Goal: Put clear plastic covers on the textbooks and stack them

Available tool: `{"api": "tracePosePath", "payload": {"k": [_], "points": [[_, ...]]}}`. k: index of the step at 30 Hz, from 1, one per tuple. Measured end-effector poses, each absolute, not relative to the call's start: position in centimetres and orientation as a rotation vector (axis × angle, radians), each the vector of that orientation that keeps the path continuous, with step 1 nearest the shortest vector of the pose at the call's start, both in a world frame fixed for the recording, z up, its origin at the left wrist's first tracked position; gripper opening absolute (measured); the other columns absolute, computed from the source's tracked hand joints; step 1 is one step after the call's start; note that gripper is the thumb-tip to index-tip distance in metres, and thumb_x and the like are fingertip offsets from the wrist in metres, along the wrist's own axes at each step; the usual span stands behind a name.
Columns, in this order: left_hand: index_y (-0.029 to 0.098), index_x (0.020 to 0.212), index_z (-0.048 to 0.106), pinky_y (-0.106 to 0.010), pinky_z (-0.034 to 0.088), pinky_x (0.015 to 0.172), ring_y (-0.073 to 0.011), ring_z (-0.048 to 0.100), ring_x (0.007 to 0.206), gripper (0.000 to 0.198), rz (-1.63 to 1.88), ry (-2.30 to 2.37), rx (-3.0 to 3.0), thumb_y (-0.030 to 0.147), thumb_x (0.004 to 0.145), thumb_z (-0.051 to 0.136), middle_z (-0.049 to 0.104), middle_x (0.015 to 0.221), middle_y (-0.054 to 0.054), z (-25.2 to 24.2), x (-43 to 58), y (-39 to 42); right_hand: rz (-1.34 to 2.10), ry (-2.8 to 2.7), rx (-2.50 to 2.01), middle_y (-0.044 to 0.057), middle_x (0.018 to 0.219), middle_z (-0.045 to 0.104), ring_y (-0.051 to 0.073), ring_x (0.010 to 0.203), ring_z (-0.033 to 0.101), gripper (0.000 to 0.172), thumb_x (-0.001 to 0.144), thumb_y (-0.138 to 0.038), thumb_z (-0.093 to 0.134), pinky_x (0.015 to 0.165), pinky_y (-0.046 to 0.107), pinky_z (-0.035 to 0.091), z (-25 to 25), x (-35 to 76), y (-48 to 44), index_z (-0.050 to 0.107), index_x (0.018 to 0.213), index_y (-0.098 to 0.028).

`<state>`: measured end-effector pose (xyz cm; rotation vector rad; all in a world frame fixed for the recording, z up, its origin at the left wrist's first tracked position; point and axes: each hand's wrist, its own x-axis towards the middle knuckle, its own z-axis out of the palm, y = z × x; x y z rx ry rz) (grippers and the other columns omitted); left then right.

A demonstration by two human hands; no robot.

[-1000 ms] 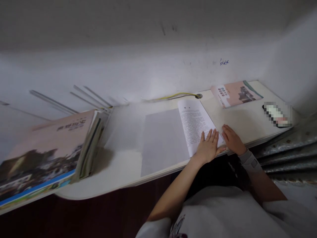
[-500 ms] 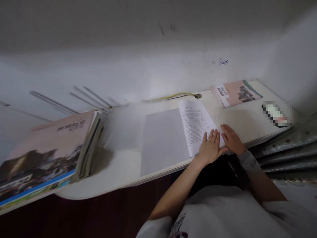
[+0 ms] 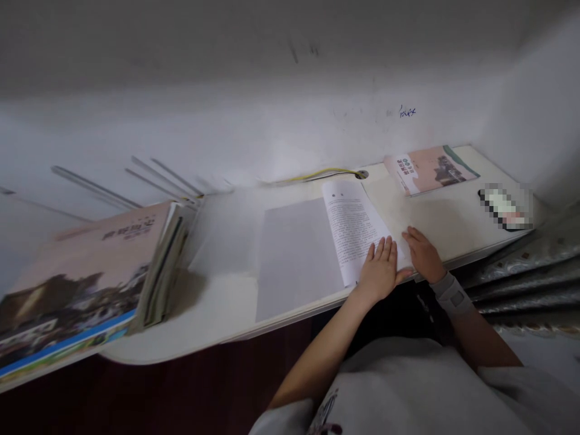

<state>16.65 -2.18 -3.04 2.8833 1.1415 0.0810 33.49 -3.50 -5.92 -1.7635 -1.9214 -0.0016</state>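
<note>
Printed paper (image 3: 348,223) lies on the white desk (image 3: 222,308) before you, its left edge meeting a grey sheet (image 3: 296,260). Your left hand (image 3: 380,269) rests flat on its lower right part, fingers extended and slightly parted, gripping nothing. Your right hand (image 3: 425,254) sits just beside, fingers close together; whether they pinch the paper cannot be told. Uneven pressure from your left palm could skew or crease the paper, and a pull toward you could drag its near corner past the desk's front edge.
</note>
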Motion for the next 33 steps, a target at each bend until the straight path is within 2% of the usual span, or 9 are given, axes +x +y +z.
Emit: {"api": "tracePosePath", "payload": {"k": [5,7,11,20,27,33], "points": [[0.003,0.144,0.030,-0.046,0.020,0.114,-0.0289,0.021,0.142,0.074,0.096,1.118,2.894,0.056,0.094,0.019,0.026,0.152,-0.018,-3.1,16.5,-2.1,-0.139,-1.971,-1.898,0.018,0.132,0.055,0.032,0.125,0.046,0.039,0.093,-0.033,0.041,0.101,0.053,0.036,-4.9,32.8,-4.1,0.059,0.121,-0.012],[0.003,0.144,0.030,-0.046,0.019,0.115,-0.0287,0.021,0.142,0.074,0.098,1.121,2.895,0.056,0.094,0.020,0.026,0.152,-0.018,-3.1,16.4,-2.1,-0.152,-1.975,-1.933,0.017,0.132,0.056,0.032,0.125,0.047,0.040,0.093,-0.035,0.042,0.102,0.052,0.035,-4.6,32.7,-4.3,0.059,0.121,-0.012],[0.003,0.144,0.030,-0.046,0.018,0.115,-0.0286,0.021,0.142,0.073,0.093,1.131,2.895,0.055,0.094,0.021,0.027,0.151,-0.018,-3.1,16.4,-2.2,-0.128,-1.950,-1.945,0.015,0.131,0.057,0.029,0.125,0.048,0.037,0.094,-0.031,0.039,0.101,0.046,0.036,-4.4,32.7,-4.3,0.061,0.119,-0.013],[0.003,0.144,0.030,-0.047,0.019,0.114,-0.0289,0.021,0.142,0.074,0.094,1.127,2.875,0.056,0.093,0.021,0.026,0.152,-0.019,-3.0,16.5,-2.2,-0.072,-1.888,-1.903,0.011,0.125,0.063,0.026,0.121,0.052,0.032,0.094,-0.022,0.040,0.098,0.044,0.039,-4.6,32.7,-4.1,0.067,0.111,-0.018],[0.004,0.144,0.030,-0.047,0.020,0.114,-0.0289,0.022,0.141,0.073,0.064,1.132,2.858,0.056,0.093,0.021,0.026,0.152,-0.018,-2.5,16.6,-2.2,-0.157,-1.881,-1.948,0.006,0.107,0.071,0.023,0.102,0.060,0.022,0.090,-0.021,0.049,0.087,0.035,0.042,-3.6,32.4,-4.1,0.070,0.085,-0.021],[0.004,0.144,0.029,-0.047,0.020,0.114,-0.0294,0.021,0.142,0.074,0.048,1.141,2.855,0.056,0.093,0.022,0.026,0.152,-0.018,-2.3,16.5,-2.3,-0.123,-1.739,-1.865,0.006,0.102,0.073,0.019,0.095,0.064,0.027,0.092,-0.021,0.044,0.084,0.032,0.045,-4.0,32.4,-4.0,0.070,0.086,-0.020]]}}
